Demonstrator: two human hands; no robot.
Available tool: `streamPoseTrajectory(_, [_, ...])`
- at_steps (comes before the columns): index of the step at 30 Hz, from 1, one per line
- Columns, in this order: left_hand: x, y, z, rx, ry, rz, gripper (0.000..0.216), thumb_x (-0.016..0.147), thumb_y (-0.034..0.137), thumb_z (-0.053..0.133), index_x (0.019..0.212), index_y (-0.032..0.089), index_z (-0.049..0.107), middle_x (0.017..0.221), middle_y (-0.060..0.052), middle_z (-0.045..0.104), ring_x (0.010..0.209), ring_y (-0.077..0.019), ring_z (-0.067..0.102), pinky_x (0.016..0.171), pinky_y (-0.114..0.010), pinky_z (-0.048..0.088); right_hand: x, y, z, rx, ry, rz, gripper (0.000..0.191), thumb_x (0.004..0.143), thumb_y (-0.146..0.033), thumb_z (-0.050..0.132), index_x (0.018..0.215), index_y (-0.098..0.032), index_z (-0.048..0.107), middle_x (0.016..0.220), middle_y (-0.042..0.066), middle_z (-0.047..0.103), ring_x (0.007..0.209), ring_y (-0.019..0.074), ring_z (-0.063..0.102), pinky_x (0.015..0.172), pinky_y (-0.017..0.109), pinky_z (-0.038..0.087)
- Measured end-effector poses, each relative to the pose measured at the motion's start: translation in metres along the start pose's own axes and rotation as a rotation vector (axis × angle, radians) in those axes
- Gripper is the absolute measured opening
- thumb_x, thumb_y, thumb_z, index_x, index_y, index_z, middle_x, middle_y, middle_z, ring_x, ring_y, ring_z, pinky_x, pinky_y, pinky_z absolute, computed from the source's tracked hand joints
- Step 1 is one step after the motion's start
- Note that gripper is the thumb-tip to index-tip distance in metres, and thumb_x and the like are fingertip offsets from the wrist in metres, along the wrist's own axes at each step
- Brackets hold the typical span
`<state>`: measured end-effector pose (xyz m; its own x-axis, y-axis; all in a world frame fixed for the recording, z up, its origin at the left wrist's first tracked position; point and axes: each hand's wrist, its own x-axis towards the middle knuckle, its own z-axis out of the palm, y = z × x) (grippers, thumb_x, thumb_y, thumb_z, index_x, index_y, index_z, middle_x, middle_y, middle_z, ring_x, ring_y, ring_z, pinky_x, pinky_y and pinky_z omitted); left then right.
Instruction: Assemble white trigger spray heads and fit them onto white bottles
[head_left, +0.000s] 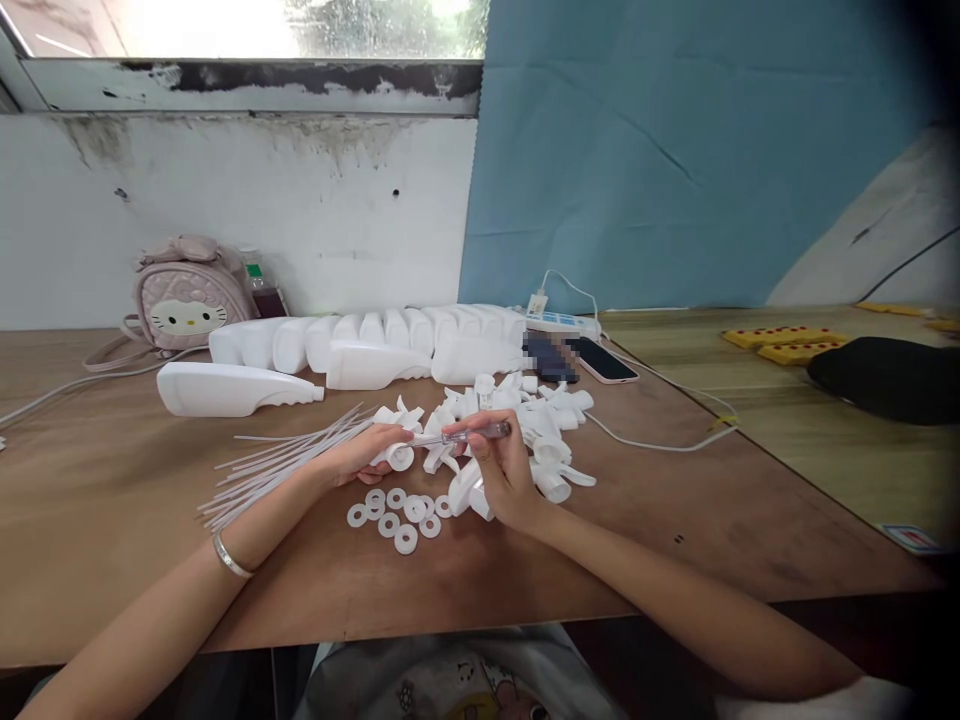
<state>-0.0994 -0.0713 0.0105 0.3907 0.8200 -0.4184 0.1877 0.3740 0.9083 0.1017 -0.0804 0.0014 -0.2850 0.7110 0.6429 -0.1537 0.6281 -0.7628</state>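
Note:
My left hand (369, 454) is closed around a white spray trigger head (400, 457), its round collar facing me. In my right hand (504, 470) is a slim screwdriver (487, 431) with a clear handle, its shaft pointing left to the trigger head. Whether the tip touches the trigger head is too small to tell. Behind and beside my right hand lies a heap of white spray trigger heads (551, 450). Several flat white ring washers (406, 539) lie on the table just below my hands. Thin white tubes (285, 462) fan out beyond my left forearm.
White plastic bottles (240, 389) lie in rows along the back of the brown table (637, 540). A pink bag (187, 295) and a dark bottle with a green cap (262, 290) stand back left. A phone (604, 360), power strip (562, 323) and white cable (660, 445) lie at right.

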Motion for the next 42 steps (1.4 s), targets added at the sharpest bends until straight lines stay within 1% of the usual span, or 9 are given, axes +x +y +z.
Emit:
streamPoseTrajectory(4, [0.000,-0.001,0.000,0.042,-0.008,0.002,0.032,0.079,0.048,0.046,0.079,0.017,0.047,0.041,0.007,0.028,0.033,-0.0031,0.013,0.032,-0.015,0.007,0.007,-0.001,0.001,0.060,0.085,0.118,0.017,0.090,-0.034,0.042,0.089,-0.019,0.037,0.087,0.004,0.060,0.064,0.0081,0.052,0.066,0.025,0.046])
streamPoseTrajectory(7, [0.000,-0.001,0.000,0.045,-0.004,0.000,0.032,0.079,0.049,0.045,0.081,0.017,0.047,0.041,0.007,0.028,0.033,-0.0033,0.013,0.033,-0.016,0.007,0.009,0.000,0.001,0.077,0.112,0.160,0.018,0.090,-0.035,0.043,0.088,-0.018,0.037,0.087,0.004,0.061,0.062,0.0080,0.052,0.063,0.025,0.045])
streamPoseTrajectory(10, [0.000,0.000,0.001,0.038,0.006,-0.004,0.032,0.079,0.049,0.045,0.082,0.017,0.047,0.041,0.007,0.027,0.034,-0.0034,0.013,0.033,-0.016,0.007,0.005,0.002,0.000,0.062,0.087,0.132,0.015,0.090,-0.033,0.042,0.091,-0.019,0.037,0.090,0.005,0.061,0.065,0.0086,0.053,0.065,0.026,0.045])
streamPoseTrajectory(13, [-0.001,0.000,0.001,0.027,0.015,-0.005,0.030,0.079,0.047,0.046,0.078,0.018,0.043,0.042,0.006,0.028,0.034,-0.0036,0.014,0.033,-0.016,0.007,-0.003,0.005,0.000,0.003,-0.009,0.029,0.011,0.091,-0.030,0.040,0.095,-0.020,0.037,0.096,0.005,0.059,0.070,0.0096,0.054,0.070,0.028,0.045])
streamPoseTrajectory(16, [-0.001,0.001,0.001,0.042,0.019,-0.004,0.029,0.078,0.047,0.048,0.076,0.019,0.041,0.042,0.006,0.029,0.035,-0.0037,0.015,0.033,-0.016,0.008,-0.006,0.007,0.000,-0.036,-0.053,-0.015,0.011,0.091,-0.030,0.039,0.096,-0.021,0.036,0.097,0.005,0.058,0.069,0.0098,0.053,0.068,0.028,0.044])
streamPoseTrajectory(23, [-0.001,0.001,0.003,0.098,0.019,-0.014,0.028,0.079,0.046,0.046,0.081,0.018,0.046,0.043,0.006,0.030,0.035,-0.0041,0.016,0.032,-0.015,0.008,0.005,0.011,0.000,0.052,0.091,0.181,0.022,0.089,-0.040,0.043,0.088,-0.019,0.037,0.082,0.002,0.060,0.058,0.0084,0.046,0.060,0.024,0.042])
streamPoseTrajectory(27, [-0.002,0.001,0.004,0.115,0.009,0.004,0.026,0.078,0.042,0.048,0.084,0.018,0.047,0.045,0.005,0.031,0.036,-0.0044,0.018,0.032,-0.015,0.010,0.006,0.012,0.001,0.084,0.084,0.261,0.026,0.087,-0.043,0.045,0.086,-0.018,0.037,0.078,0.002,0.059,0.059,0.0088,0.046,0.061,0.024,0.043])
streamPoseTrajectory(35, [-0.004,0.003,0.005,0.132,0.004,0.006,0.028,0.076,0.044,0.049,0.084,0.017,0.047,0.047,0.006,0.033,0.035,-0.0039,0.019,0.031,-0.015,0.011,0.004,0.007,0.002,0.051,0.047,0.235,0.026,0.087,-0.044,0.045,0.086,-0.018,0.037,0.081,0.003,0.060,0.059,0.0084,0.048,0.059,0.024,0.043])
streamPoseTrajectory(42, [-0.003,0.000,0.003,0.126,-0.030,0.032,0.029,0.076,0.044,0.051,0.087,0.016,0.049,0.047,0.005,0.034,0.034,-0.0038,0.019,0.031,-0.017,0.011,0.003,0.007,0.000,0.050,0.032,0.254,0.024,0.087,-0.041,0.045,0.087,-0.018,0.038,0.081,0.003,0.059,0.058,0.0079,0.048,0.058,0.023,0.043])
